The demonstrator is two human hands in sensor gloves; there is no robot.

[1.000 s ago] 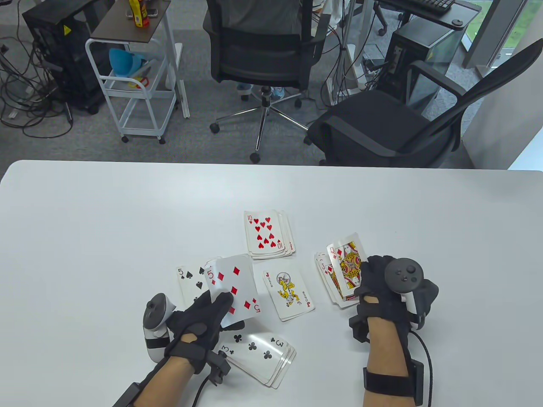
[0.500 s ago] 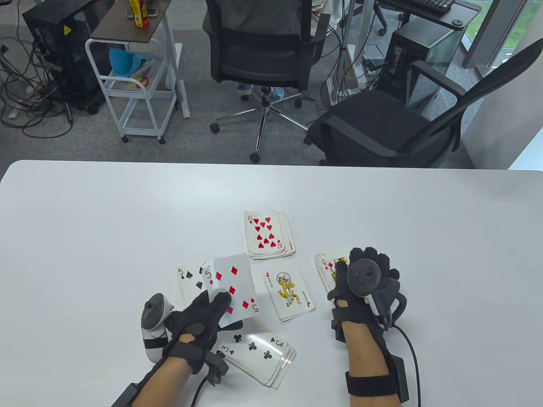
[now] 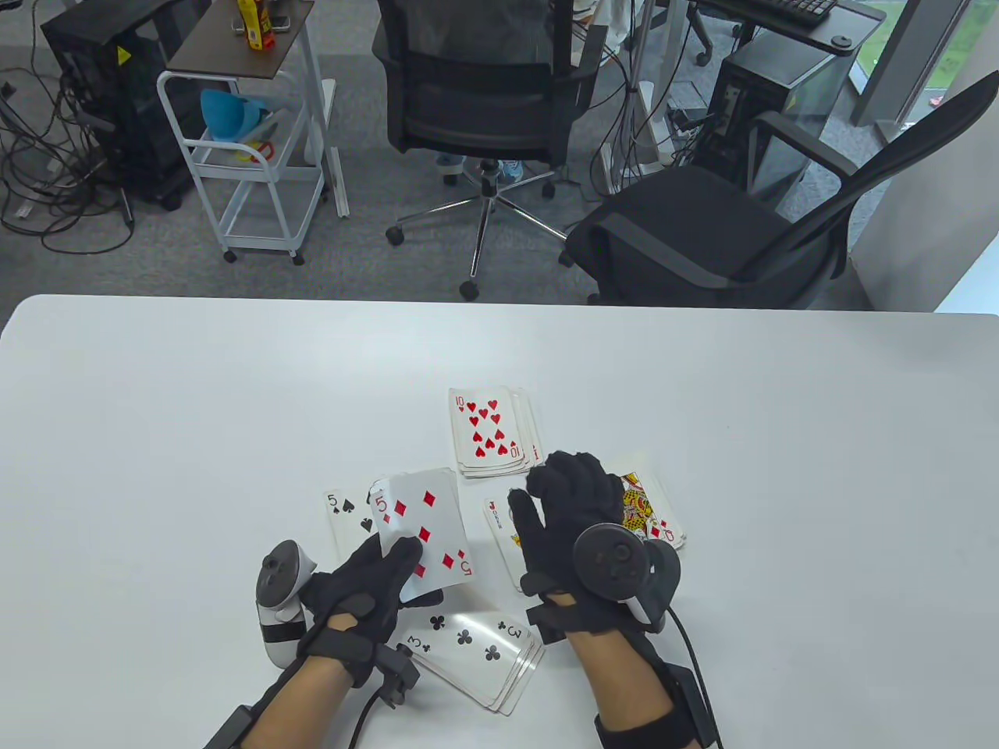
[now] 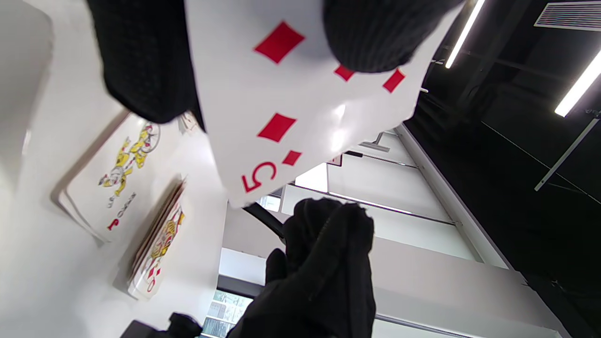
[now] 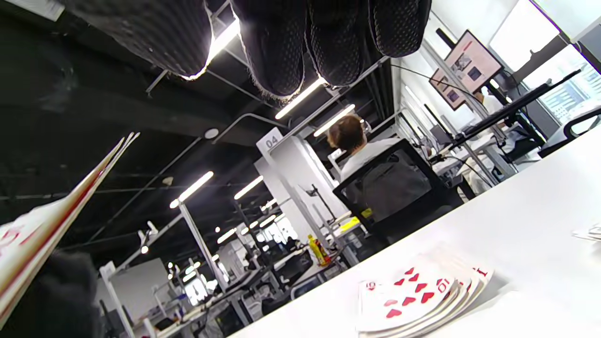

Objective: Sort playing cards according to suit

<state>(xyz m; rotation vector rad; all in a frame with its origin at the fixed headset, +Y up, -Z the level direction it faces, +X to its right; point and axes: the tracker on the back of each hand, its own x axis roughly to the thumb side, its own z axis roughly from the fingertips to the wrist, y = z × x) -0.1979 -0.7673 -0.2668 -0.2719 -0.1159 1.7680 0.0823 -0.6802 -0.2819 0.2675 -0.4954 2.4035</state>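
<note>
Left hand (image 3: 367,581) pinches the five of diamonds (image 3: 425,530) atop its held stack. Right hand (image 3: 570,515), fingers relaxed and empty, hovers just beside; likely next: take it to the diamond pile (image 3: 652,511).

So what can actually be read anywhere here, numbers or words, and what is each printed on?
"5" on the five of diamonds, held in the left hand.
"5" on the five of spades.
"10" on the ten of hearts.
"3" on the three of clubs.
"J" on the joker card; its small word is too blurred.
"04" on a pillar sign.
Yellow bottle label: unreadable.
</note>
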